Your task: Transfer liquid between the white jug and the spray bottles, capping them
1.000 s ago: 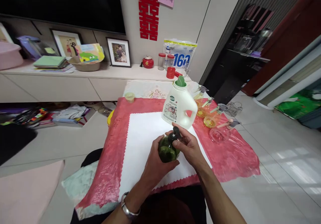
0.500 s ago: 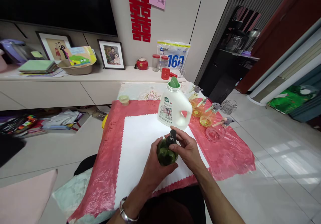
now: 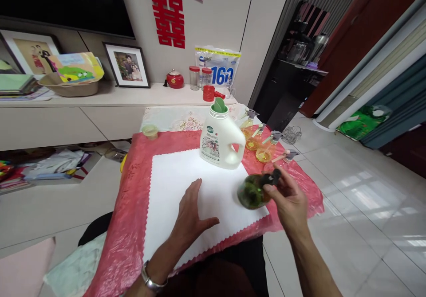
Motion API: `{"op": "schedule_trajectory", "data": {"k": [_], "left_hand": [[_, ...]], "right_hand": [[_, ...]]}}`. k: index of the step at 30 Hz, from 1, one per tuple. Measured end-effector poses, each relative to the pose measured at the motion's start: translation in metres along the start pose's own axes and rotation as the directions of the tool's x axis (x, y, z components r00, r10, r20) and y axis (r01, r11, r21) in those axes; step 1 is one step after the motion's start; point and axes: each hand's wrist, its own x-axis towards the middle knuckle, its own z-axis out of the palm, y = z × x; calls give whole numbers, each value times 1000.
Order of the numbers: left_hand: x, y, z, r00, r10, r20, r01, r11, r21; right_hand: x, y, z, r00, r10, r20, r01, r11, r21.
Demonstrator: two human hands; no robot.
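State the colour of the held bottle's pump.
The pump is black, seen best in the head view.

1. The left hand (image 3: 188, 216) has let go of the green bottle (image 3: 252, 193) and now spreads open, apart from it, above the mat (image 3: 173, 177).
2. The bottle has moved rightward to the mat's right side, now held by the right hand (image 3: 293, 204) alone.
3. It leans further right.
4. The pink bottle (image 3: 290, 155) is now partly hidden.

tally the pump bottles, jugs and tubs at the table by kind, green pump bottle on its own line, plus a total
green pump bottle: 1
other pump bottles: 4
jug: 1
tub: 1
total: 7
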Motion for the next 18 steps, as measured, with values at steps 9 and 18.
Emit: {"op": "schedule_trajectory", "data": {"k": [9,18], "left_hand": [[1,-23,9,999,42,0,-40,960,275],[-1,-22,10,999,43,18,-47,953,300]], "right_hand": [[22,35,-59,933,-44,-357,-19,985,-170],[35,51,-70,902,-73,-425,-35,970,-241]]}}
